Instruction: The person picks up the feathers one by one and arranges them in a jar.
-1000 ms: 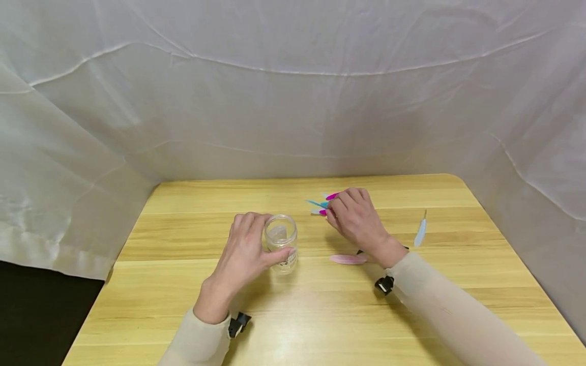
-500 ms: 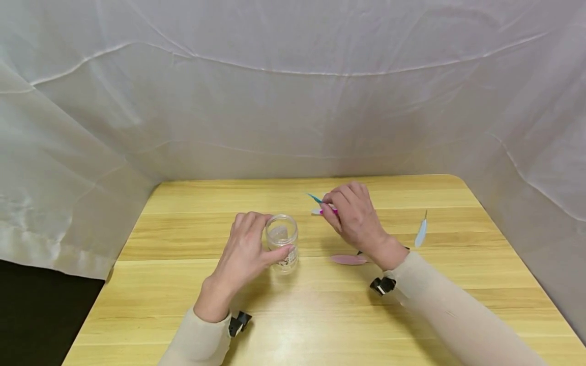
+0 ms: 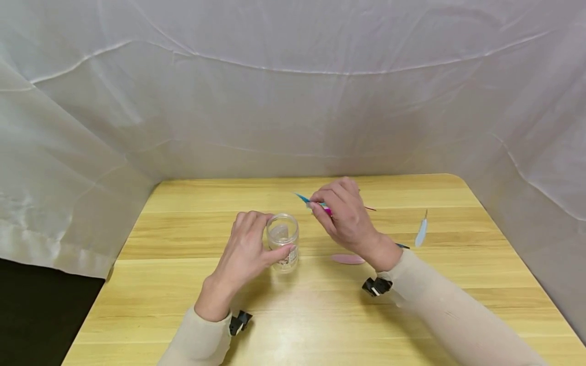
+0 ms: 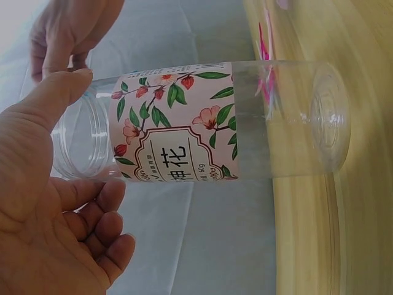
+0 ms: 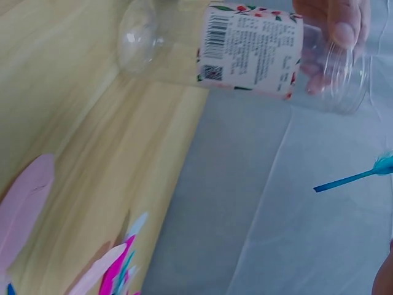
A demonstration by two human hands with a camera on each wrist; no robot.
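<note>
Pinching feathers, the right hand hides them overhead; left hand fingers curl round the jar.

We see a wooden table walled by white cloth, with a pale pink feather and a light blue feather lying on it, well apart.

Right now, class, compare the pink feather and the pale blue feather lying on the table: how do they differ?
The pink feather lies crosswise by the right wrist; the pale blue feather points away from the person, out toward the table's right side. The pink one looks broader, the blue one narrower, with a thin quill showing. Both lie flat on the wooden table, untouched by either hand.
</note>
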